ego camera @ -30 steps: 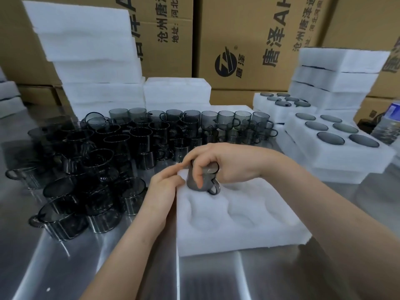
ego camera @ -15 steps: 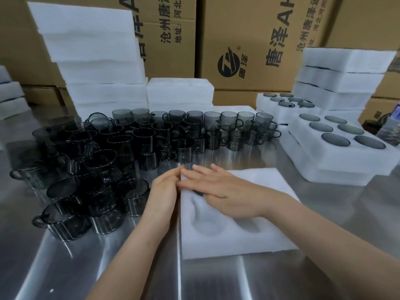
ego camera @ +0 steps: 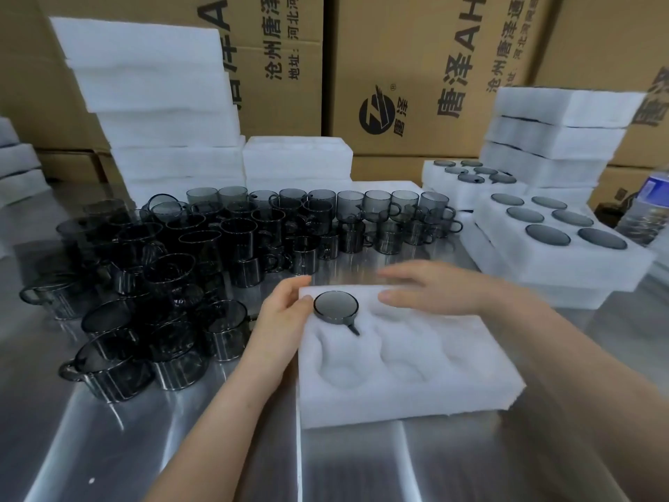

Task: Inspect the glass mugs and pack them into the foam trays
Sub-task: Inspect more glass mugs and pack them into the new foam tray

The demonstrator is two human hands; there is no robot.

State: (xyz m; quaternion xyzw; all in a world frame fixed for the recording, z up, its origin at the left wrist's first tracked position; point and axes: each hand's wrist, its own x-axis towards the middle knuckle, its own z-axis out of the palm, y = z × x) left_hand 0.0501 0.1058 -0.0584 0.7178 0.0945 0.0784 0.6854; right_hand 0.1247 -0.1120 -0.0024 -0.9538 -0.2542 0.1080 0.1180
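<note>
A white foam tray (ego camera: 405, 385) lies on the steel table in front of me. One smoked glass mug (ego camera: 336, 308) sits upside down in its far left pocket, base up, handle toward me. My left hand (ego camera: 280, 317) holds the tray's far left corner, thumb beside the mug. Over the tray's far edge my right hand (ego camera: 434, 288) hovers with flat, straight fingers and holds nothing. A crowd of several dark glass mugs (ego camera: 181, 269) stands to the left and behind.
Filled foam trays (ego camera: 564, 255) with mug bases showing stand at the right, with more stacked behind. Tall stacks of foam (ego camera: 163, 114) rise at the back left, cardboard boxes (ego camera: 416, 67) behind. A plastic bottle (ego camera: 648, 211) is at the far right edge.
My right hand set the mug into the far left pocket, pressed it flat, then lifted off and slid right. The mug's base now shows. My left hand stayed on the tray corner.
</note>
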